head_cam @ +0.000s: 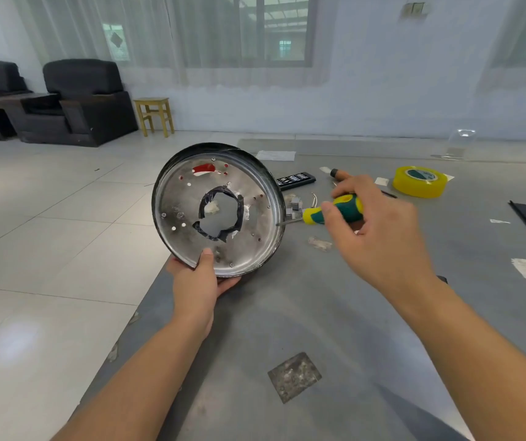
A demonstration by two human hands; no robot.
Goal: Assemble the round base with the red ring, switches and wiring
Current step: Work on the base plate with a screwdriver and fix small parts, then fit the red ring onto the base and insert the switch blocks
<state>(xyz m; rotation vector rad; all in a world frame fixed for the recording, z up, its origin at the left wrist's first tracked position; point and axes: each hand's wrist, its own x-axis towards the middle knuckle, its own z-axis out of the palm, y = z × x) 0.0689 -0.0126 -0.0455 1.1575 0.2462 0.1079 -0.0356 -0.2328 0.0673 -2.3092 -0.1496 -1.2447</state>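
The round base stands tilted on edge above the near left edge of the table, gripped at its lowest rim by the left hand, thumb on the inner face. The right hand lies to the right of that grip and holds the screwdriver, whose tip touches the base's right rim. Behind the right hand lies the bit case; further right lies the tape roll. Small parts sit between base and right hand.
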